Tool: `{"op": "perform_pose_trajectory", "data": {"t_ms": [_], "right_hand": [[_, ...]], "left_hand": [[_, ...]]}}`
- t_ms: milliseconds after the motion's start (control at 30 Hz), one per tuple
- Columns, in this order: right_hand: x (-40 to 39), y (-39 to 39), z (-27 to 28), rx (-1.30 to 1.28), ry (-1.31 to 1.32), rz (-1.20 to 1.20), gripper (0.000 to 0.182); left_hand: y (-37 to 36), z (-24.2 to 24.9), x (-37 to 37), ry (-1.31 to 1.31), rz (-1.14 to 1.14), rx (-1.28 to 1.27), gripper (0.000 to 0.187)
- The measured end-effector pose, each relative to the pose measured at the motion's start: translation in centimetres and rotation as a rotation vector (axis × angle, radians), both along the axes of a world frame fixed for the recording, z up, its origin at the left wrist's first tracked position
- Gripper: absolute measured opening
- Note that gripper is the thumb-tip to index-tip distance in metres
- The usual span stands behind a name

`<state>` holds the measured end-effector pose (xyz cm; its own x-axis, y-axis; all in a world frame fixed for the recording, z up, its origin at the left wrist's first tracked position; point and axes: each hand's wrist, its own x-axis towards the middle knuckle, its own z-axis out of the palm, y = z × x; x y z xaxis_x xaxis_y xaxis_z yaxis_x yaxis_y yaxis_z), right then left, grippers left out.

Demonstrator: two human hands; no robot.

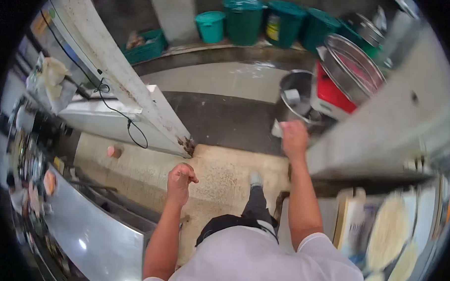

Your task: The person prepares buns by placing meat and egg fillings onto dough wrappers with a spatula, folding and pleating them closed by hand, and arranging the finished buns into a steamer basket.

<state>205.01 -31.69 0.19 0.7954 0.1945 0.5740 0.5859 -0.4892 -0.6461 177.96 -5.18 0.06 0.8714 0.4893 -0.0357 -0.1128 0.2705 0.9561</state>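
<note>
My left hand [182, 181] is raised over the tan floor with its fingers curled in, and nothing shows in it. Stretched further forward, my right hand [295, 138] is closed, its fingers bent. A small white scrap [277, 128] shows right beside those fingers; I cannot tell whether they hold it. Just past this hand stands a large metal pot [288, 110] with a white item [292, 97] inside. A red and white box [331, 92] is next to the pot, and a round metal-rimmed sieve [354, 70] leans on top.
Several green lidded bins [243, 22] line the far wall near a green crate [146, 46]. A white post [123, 77] with a hanging black cable rises at left. Steel counter [98, 215] at lower left; flat round dough sheets [388, 233] at lower right. A pinkish cup-like object [114, 151] lies on the floor.
</note>
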Motion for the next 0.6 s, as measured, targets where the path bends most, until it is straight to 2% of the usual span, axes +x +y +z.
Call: {"op": "perform_pose_trajectory", "data": {"t_ms": [33, 67, 100, 133, 200, 233, 333, 367, 433, 467, 533, 600], "right_hand": [[4.2, -0.4, 0.1, -0.024, -0.078, -0.061, 0.019], [8.8, -0.8, -0.2, 0.076, -0.127, -0.116, 0.019], [13.4, -2.0, 0.2, 0.012, 0.060, -0.186, 0.016], [20.2, -4.0, 3.1, 0.023, -0.151, -0.213, 0.018], [27.8, -8.2, 4.1, -0.186, -0.372, -0.461, 0.028], [30.4, -10.2, 4.5, -0.290, -0.350, -0.614, 0.032], [34.9, -14.6, 3.0, -0.577, -0.407, -0.995, 0.041], [35.5, -15.4, 2.5, -0.579, -0.409, -0.987, 0.041], [35.6, -16.2, 2.9, -0.749, -0.212, -0.970, 0.046], [36.3, -17.3, 2.3, -0.748, -0.223, -0.953, 0.046], [38.5, -18.5, 2.5, -0.662, -0.391, -0.998, 0.053], [39.6, -17.7, 7.3, -0.637, -0.652, -1.033, 0.057]], "left_hand": [[-0.1, -0.4, 2.8, 0.001, 0.056, 0.003, 0.053], [-0.5, -0.8, 5.9, 0.023, 0.073, 0.019, 0.053], [-1.0, -0.7, 8.3, 0.059, 0.079, 0.031, 0.052], [-1.7, 1.0, 12.7, 0.096, 0.126, 0.035, 0.052], [-2.9, 3.8, 19.2, 0.087, -0.134, 0.106, 0.053], [-2.6, 4.5, 21.5, 0.088, -0.120, 0.111, 0.053], [-2.2, 4.7, 25.9, 0.129, -0.189, 0.207, 0.064], [-1.9, 4.1, 26.9, 0.129, -0.168, 0.173, 0.065], [-1.5, 3.3, 28.5, 0.128, -0.132, 0.134, 0.067], [-1.5, 3.0, 28.9, 0.108, -0.129, 0.102, 0.061], [-1.8, 2.7, 29.1, 0.076, -0.084, 0.067, 0.056], [-1.9, 2.4, 29.0, 0.117, -0.113, 0.100, 0.055]]}}
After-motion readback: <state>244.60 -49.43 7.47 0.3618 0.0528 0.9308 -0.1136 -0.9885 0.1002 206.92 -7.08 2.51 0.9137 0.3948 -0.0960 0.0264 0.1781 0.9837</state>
